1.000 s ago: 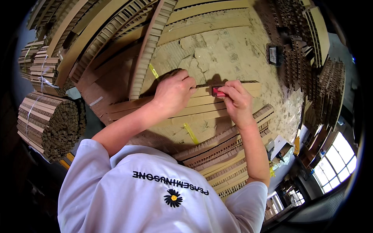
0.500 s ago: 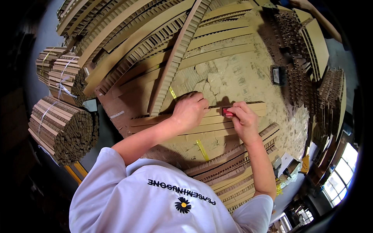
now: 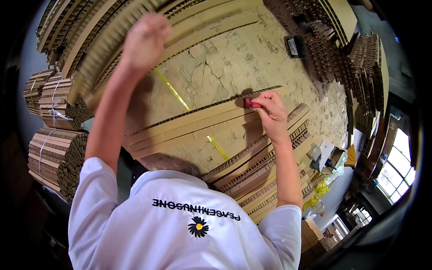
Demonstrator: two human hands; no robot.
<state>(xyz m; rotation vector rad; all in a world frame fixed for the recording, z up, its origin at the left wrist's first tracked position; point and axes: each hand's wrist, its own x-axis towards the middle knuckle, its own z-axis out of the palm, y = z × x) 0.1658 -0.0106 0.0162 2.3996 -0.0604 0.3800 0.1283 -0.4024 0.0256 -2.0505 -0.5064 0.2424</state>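
My right hand is closed on a small red-and-black hand tool, whose exact kind I cannot make out. The tool sits at the far right part of several cardboard strips lying side by side in front of me. My left hand is raised at the far left, smeared by motion, so its fingers do not show clearly. Close beside it a blurred corrugated strip slants over other strips; whether the hand grips it is hidden. A yellow strap passes under the strips in front of me.
Tied bundles of strips stand at the left. More strips lie near my right forearm. A small black box rests at the back right beside stacked brown honeycomb pieces. Yellow strapping is heaped at the right.
My left hand has swung from the strips up to the far left. The slanting corrugated strip has shifted left. My right hand still holds the red tool; the whole view has shifted.
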